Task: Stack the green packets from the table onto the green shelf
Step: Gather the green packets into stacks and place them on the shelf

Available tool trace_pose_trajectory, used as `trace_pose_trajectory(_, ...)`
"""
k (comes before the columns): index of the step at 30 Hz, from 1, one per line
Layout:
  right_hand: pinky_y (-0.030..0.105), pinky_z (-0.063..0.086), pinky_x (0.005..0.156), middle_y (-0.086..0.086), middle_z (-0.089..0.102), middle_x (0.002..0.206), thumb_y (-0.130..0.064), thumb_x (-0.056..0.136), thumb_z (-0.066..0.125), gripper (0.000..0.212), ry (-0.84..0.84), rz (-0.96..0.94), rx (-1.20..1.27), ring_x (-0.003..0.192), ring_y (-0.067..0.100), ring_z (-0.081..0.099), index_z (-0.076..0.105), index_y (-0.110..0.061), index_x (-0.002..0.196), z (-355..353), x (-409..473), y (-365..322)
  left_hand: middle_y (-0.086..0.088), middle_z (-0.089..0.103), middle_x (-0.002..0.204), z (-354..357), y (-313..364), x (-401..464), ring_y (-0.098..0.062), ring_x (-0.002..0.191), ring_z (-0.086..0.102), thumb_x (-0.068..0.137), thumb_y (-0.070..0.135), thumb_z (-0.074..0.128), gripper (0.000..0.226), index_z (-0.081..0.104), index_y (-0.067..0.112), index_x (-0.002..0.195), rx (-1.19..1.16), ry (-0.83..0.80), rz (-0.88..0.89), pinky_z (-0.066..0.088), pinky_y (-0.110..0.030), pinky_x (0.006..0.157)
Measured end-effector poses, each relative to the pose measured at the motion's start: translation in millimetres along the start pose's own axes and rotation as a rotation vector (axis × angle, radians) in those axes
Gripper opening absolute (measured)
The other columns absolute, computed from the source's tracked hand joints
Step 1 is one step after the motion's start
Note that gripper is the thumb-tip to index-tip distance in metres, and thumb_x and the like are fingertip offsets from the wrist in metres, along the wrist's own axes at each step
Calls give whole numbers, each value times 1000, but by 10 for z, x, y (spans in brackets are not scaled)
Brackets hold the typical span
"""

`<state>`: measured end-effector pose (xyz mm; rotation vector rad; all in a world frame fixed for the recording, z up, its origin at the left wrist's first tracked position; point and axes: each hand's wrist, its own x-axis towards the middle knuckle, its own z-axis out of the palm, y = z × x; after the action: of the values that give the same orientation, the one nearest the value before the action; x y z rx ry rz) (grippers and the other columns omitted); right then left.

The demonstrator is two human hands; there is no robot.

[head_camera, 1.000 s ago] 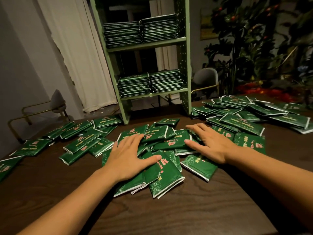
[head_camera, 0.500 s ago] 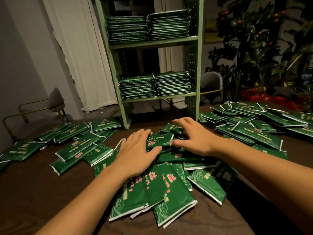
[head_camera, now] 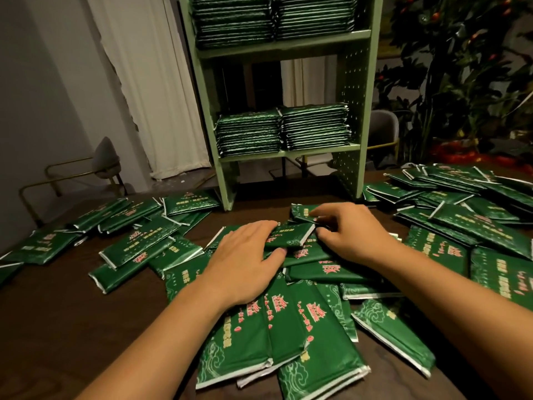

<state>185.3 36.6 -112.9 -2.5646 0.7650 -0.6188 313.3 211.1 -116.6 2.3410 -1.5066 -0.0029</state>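
On table before shelf: both hands further forward in the packet pile.
Left hand (head_camera: 242, 256) flat, fingers straight, pressing green packets (head_camera: 291, 321); right hand (head_camera: 347, 230), now advanced, pinches top packet (head_camera: 290, 235); green shelf (head_camera: 350, 111) unchanged, stacks upon it.

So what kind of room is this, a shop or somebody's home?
Hard to say; probably a home or small office used for packing. There are a curtain, chairs and a plant, while packets cover the table by a half-filled shelf.
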Motion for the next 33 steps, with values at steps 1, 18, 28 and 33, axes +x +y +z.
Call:
trace_pose_trajectory(1,40,51,104,0,72,122,-19,90,67,35,32,9,15,114,19,65,70,-24,125,-13,-9,8,14,32,160,1,-1,-5,-9,147,28,104,48,40,55,29,32,155,-2,5,12,23,-32,121)
trace_pose_trajectory(18,35,52,93,-13,64,120,-50,86,68,47,-35,-459,-51,110,9,60,60,-29,127,-37,-284,-191,3,41,153,35,-26,-39,-20,122,51,99,50,49,65,19,28,153,-131,42,-86,40,-36,101)
trace_pose_trajectory(28,33,53,93,-11,72,114,-34,88,72,32,41,-401,-24,108,10,64,71,-28,119,-72,-291,-211,8,45,149,19,-23,-45,-15,134,43,100,56,44,56,36,28,148,-85,52,-93,39,-35,107)
trace_pose_trajectory(33,39,57,84,-6,75,102,-15,90,69,23,173,-435,-5,94,15,68,74,-22,111,-65,-277,-227,10,52,136,12,-31,-57,-15,119,51,102,56,39,46,41,32,141,-85,39,-97,44,-37,96)
